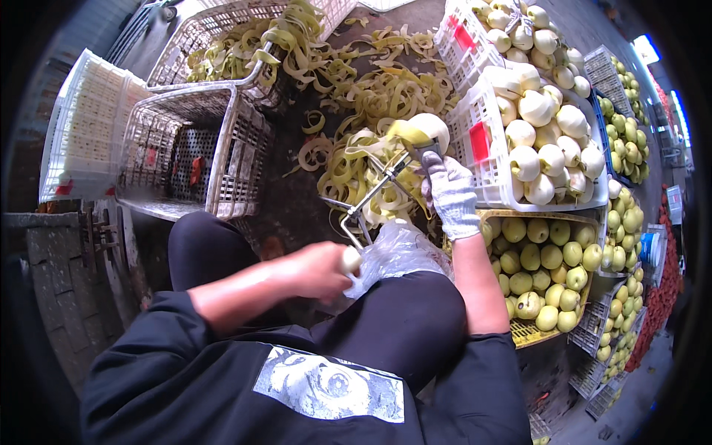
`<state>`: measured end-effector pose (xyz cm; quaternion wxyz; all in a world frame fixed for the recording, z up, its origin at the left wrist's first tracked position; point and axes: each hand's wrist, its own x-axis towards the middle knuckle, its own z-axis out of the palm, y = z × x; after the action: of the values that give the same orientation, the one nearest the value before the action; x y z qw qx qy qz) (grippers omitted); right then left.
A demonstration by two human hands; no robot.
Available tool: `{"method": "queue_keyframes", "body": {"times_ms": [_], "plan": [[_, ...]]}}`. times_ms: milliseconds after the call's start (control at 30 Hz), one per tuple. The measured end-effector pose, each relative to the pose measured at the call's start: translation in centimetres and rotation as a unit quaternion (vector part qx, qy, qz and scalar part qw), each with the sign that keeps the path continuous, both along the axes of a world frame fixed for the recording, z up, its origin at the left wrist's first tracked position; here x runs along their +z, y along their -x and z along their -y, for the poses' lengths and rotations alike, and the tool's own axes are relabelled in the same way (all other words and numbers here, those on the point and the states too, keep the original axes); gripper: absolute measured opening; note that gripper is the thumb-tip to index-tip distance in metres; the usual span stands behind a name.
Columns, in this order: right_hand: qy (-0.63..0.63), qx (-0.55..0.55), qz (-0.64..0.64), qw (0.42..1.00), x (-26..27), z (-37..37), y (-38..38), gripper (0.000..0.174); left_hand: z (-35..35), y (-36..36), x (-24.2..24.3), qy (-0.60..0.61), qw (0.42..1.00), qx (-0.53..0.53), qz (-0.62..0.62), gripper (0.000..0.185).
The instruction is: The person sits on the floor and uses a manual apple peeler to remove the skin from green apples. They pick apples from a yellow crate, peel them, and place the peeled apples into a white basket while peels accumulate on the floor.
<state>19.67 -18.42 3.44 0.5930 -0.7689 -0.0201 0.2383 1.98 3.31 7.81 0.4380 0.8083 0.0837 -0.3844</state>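
My bare left hand (pixel 322 272) is closed around the pale handle (pixel 351 260) of a hand-cranked metal peeling device (pixel 384 181); the hand is slightly blurred. At the device's far end sits a pear (pixel 433 127), mostly white, with yellow-green skin on its left side. A strip of peel (pixel 364 146) hangs from it. My right hand (pixel 450 192), in a pale knitted glove, grips a small dark peeling tool (pixel 427 146) against the pear's near side. Clear plastic sheeting (pixel 403 250) covers my right knee below the device.
Long peels (pixel 397 92) heap on the floor beyond the device. White crates of peeled pears (pixel 484 142) and a yellow crate of unpeeled pears (pixel 531 334) stand at right. At left are a dirty white crate (pixel 222 150) and another crate (pixel 161 78) holding peels.
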Motion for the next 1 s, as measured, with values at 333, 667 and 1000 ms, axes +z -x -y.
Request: {"method": "queue_keyframes", "body": {"times_ms": [333,667,1000], "plan": [[0.062,0.031,0.119,0.99,-3.7,2.4,1.2,0.033,-1.8,-1.1,0.9,0.141,0.979,0.045,-0.138,0.029],[-0.12,-0.081,0.14,0.979,1.3,-4.2,-0.4,0.071,1.9,0.3,-7.2,-0.054,0.995,0.082,-0.03,0.021],[0.349,-0.37,0.355,0.785,6.3,11.7,-17.5,0.093,0.8,1.1,-9.0,-0.129,0.984,0.096,0.078,0.014]]}}
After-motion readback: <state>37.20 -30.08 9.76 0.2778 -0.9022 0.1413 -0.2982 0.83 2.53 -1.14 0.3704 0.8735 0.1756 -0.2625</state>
